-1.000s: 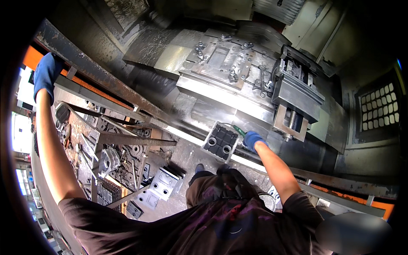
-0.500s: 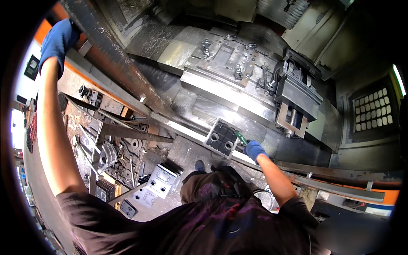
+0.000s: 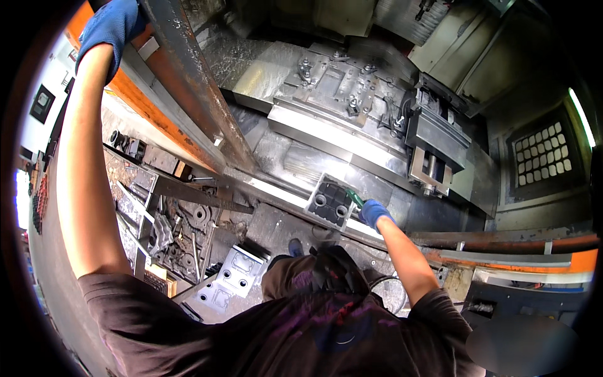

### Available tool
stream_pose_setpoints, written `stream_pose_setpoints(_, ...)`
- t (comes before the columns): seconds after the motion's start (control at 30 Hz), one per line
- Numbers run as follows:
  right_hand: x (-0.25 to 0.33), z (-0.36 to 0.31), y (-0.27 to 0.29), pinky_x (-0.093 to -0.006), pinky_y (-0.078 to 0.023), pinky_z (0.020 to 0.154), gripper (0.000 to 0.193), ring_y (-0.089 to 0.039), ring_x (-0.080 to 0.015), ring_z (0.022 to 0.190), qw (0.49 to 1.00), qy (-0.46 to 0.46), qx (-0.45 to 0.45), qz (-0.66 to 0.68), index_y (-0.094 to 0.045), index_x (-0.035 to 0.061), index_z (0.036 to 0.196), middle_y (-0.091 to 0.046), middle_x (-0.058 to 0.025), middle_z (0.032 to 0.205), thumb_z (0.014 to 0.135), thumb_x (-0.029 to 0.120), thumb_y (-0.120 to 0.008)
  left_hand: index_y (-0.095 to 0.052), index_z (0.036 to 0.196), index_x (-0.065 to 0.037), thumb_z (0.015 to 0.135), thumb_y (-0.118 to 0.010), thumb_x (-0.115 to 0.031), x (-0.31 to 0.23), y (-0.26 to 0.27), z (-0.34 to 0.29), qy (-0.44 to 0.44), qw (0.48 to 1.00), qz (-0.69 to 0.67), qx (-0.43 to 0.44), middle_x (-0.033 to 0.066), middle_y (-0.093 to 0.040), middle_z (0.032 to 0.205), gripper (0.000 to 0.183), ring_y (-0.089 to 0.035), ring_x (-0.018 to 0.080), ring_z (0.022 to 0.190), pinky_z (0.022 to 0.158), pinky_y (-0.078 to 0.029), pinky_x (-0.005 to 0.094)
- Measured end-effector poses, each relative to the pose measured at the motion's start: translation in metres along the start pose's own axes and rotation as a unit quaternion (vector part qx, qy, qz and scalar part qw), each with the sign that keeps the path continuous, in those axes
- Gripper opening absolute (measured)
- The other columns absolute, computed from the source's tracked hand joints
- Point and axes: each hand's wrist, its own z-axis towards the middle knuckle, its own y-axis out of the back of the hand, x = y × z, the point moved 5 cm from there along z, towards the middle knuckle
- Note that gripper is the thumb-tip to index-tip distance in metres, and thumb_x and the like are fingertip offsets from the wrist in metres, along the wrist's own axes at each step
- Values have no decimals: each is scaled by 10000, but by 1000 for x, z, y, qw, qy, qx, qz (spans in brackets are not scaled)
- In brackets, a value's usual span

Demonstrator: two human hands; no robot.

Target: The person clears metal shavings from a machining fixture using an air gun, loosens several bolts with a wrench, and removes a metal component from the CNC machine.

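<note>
My left hand, in a blue knit glove, is raised at the upper left. It grips the edge of a sliding machine door with orange and grey paint; the fingertips are hidden. My right hand, in a matching glove, is closed around a green tool that looks like an air blow gun. The tool points toward a rectangular metal block with a dark recessed top and two round bores. That block rests on the machine's front sill, and the tool's tip is beside its right side.
Inside the machine is a metal table with clamps and bolts, and a vise at its right. At left, a cluttered bench holds metal parts. Light grey plates lie near my foot. A hose loop shows at my right side.
The door has slid right, and my left hand has moved right with it. My right hand stays by the block with the green tool; the view has shifted slightly.
</note>
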Motion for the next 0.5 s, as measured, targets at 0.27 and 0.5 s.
stream_pose_setpoints(0.27, -6, 17, 2, -387, -467, 570, 169, -606, -264, 626, 1000, 7, -15, -13, -689, 56, 781, -625, -147, 705, 777, 208, -617, -658, 886, -36, 810, -585, -191, -21, -2, 5, -9, 998, -51, -24, 245, -600, 830, 188, -617, 406, 798, 690, -487, 417)
stream_pose_setpoints(0.5, -18, 35, -15, -363, -404, 458, 162, -555, -198, 485, 999, -6, -11, 32, -671, 56, 716, -594, -87, 590, 805, 164, -587, -675, 838, -50, 806, -590, -183, -21, 0, 3, -13, 998, -34, -44, 190, -619, 788, 161, -624, 335, 753, 637, -491, 399)
